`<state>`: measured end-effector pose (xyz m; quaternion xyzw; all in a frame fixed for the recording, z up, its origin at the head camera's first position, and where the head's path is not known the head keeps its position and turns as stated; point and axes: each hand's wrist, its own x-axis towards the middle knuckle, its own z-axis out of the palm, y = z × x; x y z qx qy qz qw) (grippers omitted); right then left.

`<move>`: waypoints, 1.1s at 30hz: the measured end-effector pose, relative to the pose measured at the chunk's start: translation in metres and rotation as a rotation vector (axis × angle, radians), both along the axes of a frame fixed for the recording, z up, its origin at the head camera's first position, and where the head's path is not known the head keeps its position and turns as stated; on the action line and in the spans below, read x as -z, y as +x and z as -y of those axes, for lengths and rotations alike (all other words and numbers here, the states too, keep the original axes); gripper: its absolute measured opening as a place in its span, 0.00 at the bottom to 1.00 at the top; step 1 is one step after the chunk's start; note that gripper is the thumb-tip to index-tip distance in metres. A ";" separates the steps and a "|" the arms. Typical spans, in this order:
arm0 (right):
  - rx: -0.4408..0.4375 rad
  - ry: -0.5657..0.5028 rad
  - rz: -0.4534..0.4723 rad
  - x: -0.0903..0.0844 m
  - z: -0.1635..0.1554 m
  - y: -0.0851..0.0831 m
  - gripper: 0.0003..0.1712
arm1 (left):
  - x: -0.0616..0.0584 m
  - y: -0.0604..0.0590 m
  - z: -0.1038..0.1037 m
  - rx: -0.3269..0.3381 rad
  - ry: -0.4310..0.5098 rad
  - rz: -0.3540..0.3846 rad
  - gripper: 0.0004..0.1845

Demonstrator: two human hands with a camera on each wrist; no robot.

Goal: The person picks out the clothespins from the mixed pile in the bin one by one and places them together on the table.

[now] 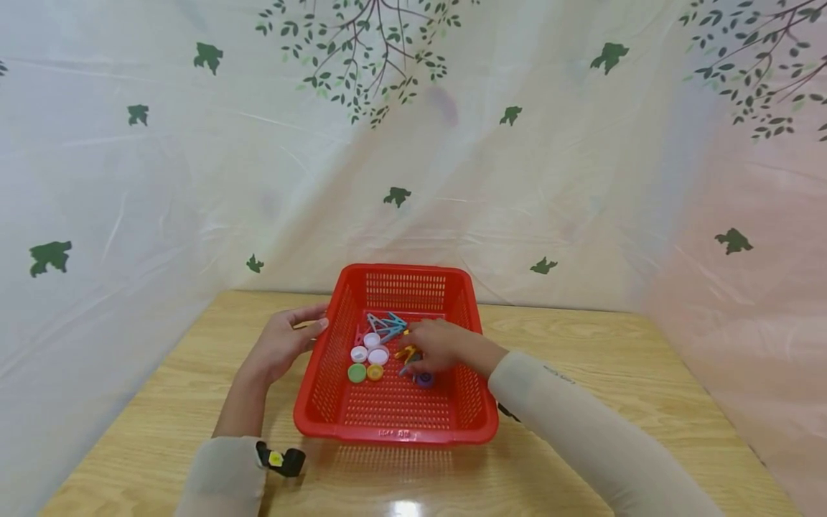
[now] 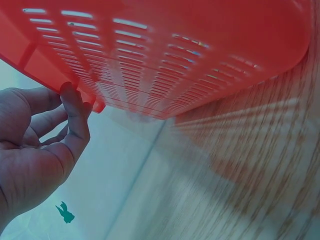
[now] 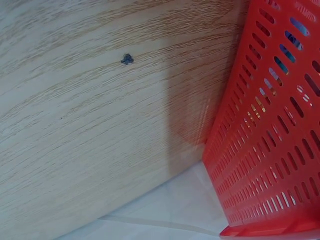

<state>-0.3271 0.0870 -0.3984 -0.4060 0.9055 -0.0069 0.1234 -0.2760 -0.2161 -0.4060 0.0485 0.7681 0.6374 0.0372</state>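
Note:
A red plastic basket (image 1: 397,434) with slotted walls holds several small things. My left hand (image 1: 284,343) grips its left rim, the fingertips (image 2: 75,95) bent against the edge in the left wrist view. My right hand (image 1: 439,346) reaches down inside, right of the middle, thumb and forefinger apart over yellow clothespins (image 1: 408,352). A purple bottle cap (image 1: 424,380) lies beside the thumb. Left of this hand are blue clothespins (image 1: 390,327), a pink clothespin (image 1: 359,334), white caps (image 1: 371,340), a green cap (image 1: 357,373) and a yellow cap (image 1: 375,372). The right hand partly hides the pile.
The basket stands on a wood-grain table (image 1: 575,359). A pale curtain (image 1: 452,237) with leaf prints hangs behind the table and along both sides. A black wrist strap (image 1: 281,459) is on the left sleeve. In the right wrist view, the basket's slotted wall (image 3: 275,130) stands close.

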 end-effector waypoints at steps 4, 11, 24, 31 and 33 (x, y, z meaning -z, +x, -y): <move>-0.025 -0.008 0.018 0.002 0.000 -0.002 0.26 | -0.001 0.001 0.000 0.001 0.005 -0.001 0.28; -0.052 -0.023 0.057 0.002 0.000 -0.002 0.26 | 0.000 0.001 0.001 -0.003 0.011 -0.005 0.28; -0.026 -0.018 0.038 0.000 -0.001 -0.001 0.30 | 0.002 0.001 0.001 0.001 0.025 -0.014 0.28; -0.009 -0.007 0.071 0.001 0.000 0.000 0.28 | 0.003 0.000 0.001 0.002 0.021 -0.012 0.28; -0.009 -0.019 0.070 0.002 0.000 -0.001 0.26 | 0.003 0.000 0.001 0.003 0.021 -0.013 0.28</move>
